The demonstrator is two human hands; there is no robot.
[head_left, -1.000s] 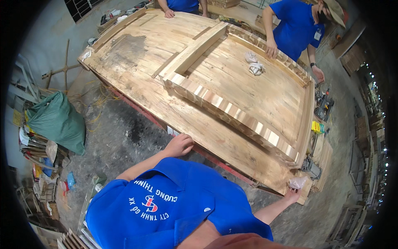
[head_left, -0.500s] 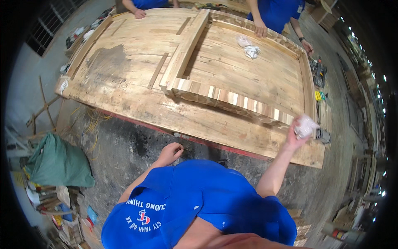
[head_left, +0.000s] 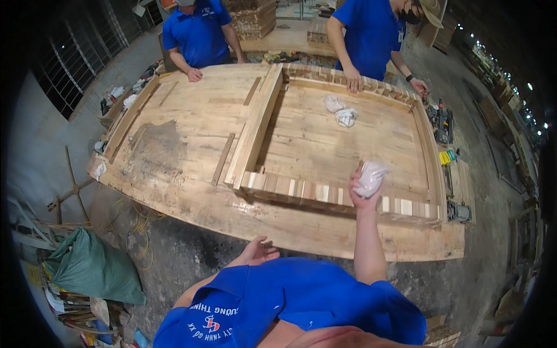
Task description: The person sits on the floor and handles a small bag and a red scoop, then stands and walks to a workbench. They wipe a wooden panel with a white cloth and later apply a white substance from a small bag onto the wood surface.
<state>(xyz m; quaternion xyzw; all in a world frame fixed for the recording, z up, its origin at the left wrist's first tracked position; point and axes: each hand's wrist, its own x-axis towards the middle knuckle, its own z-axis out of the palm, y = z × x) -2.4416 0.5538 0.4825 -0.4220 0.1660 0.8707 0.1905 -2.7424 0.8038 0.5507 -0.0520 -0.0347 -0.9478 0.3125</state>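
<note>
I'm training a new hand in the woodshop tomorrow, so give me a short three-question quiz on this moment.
1. True or false: the right hand holds a crumpled white cloth above the striped wooden frame.
2. The left hand is: A) gripping a hammer, B) empty, open, near the edge of the wooden panel, C) resting on the green sack.
3. What lies inside the frame near the far co-worker's hand?

Key: 1 true. 2 B. 3 Another bunch of white rags.
</note>
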